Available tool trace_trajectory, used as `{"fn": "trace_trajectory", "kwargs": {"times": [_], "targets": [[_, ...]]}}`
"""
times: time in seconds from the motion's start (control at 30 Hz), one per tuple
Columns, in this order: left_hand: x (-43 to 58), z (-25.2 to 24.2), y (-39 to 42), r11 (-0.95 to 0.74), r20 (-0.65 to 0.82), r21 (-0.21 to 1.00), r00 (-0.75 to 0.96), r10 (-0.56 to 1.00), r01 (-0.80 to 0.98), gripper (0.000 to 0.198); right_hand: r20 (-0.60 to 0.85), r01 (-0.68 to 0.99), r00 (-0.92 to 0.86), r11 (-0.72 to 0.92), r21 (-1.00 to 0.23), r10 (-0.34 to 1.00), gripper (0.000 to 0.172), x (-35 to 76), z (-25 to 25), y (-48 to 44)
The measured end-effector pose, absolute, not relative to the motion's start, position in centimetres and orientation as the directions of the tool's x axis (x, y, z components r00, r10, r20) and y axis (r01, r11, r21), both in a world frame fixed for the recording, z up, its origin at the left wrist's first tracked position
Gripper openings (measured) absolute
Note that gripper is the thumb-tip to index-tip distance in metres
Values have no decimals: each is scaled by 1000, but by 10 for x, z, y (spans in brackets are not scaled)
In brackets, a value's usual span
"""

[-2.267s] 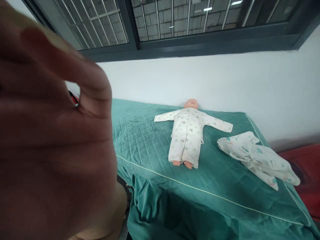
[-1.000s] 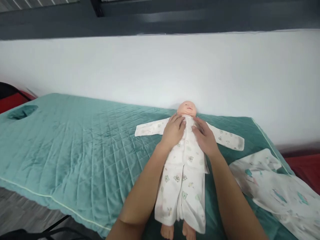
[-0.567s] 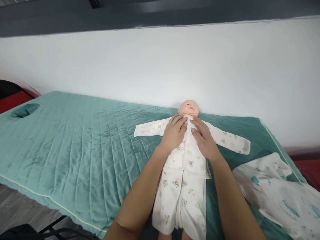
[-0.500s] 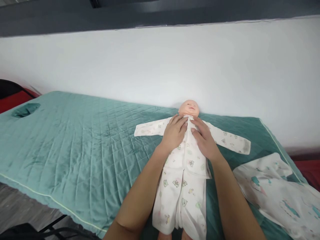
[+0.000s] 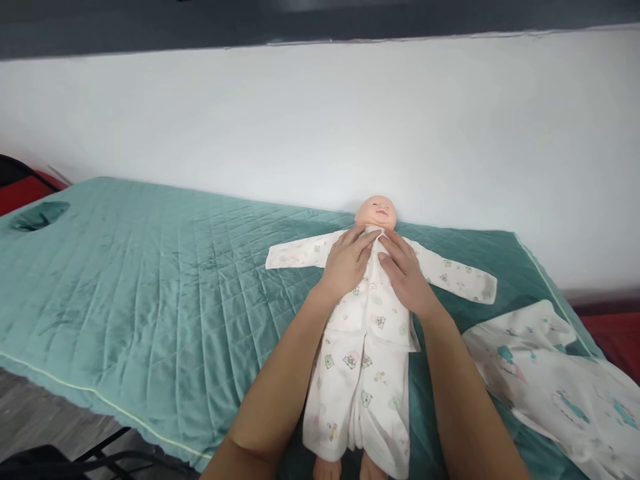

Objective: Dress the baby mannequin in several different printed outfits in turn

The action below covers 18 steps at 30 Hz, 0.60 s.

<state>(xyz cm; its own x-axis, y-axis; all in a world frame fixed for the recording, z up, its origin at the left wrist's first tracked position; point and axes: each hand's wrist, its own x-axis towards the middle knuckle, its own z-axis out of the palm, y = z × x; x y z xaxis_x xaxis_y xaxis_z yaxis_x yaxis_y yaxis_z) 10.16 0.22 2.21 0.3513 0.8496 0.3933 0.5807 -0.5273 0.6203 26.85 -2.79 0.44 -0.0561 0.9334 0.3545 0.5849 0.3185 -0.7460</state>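
A baby doll lies on its back in a white patterned jacket and matching trousers, with its head toward the wall and its bare feet toward me. Both jacket sleeves stretch out sideways. My left hand rests on the left of the jacket's chest, fingers extended toward the collar. On the other side of the front opening, my right hand lies with its fingers apart, pointing up at the collar. The fingertips of both hands come close together just below the doll's chin, touching the cloth.
A green quilted cover spreads over the bed, with a face hole at the far left. A white garment with teal prints lies crumpled on the right. Behind the bed stands a white wall.
The fingers of my left hand have shifted closer to the collar's middle, near those of my right hand. The whole view has moved slightly. The doll lies as before.
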Motion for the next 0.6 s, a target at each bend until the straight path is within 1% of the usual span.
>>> {"fn": "trace_trajectory", "kwargs": {"times": [0.07, 0.2, 0.27, 0.37, 0.47, 0.6], "targets": [[102, 21, 3, -526, 401, 637, 341, 850, 563, 39, 378, 547, -13, 324, -772, 926, 40, 267, 5, -29], [101, 23, 3, -538, 429, 684, 325, 843, 493, 32, 400, 415, 105, 326, -850, 910, 29, 262, 7, -34], [99, 26, 2, -542, 433, 711, 329, 839, 448, 29, 434, 385, 138, 356, -852, 890, 19, 261, 8, -38], [94, 31, 2, -530, 404, 755, 363, 840, 386, 23, 517, 396, 139, 431, -811, 844, 8, 261, 10, -44], [91, 34, 2, -515, 377, 794, 403, 834, 323, 19, 562, 412, 122, 473, -779, 818, 11, 260, 9, -51], [88, 35, 3, -492, 370, 836, 413, 832, 244, 18, 578, 436, 130, 477, -763, 806, 17, 257, 7, -58]]}}
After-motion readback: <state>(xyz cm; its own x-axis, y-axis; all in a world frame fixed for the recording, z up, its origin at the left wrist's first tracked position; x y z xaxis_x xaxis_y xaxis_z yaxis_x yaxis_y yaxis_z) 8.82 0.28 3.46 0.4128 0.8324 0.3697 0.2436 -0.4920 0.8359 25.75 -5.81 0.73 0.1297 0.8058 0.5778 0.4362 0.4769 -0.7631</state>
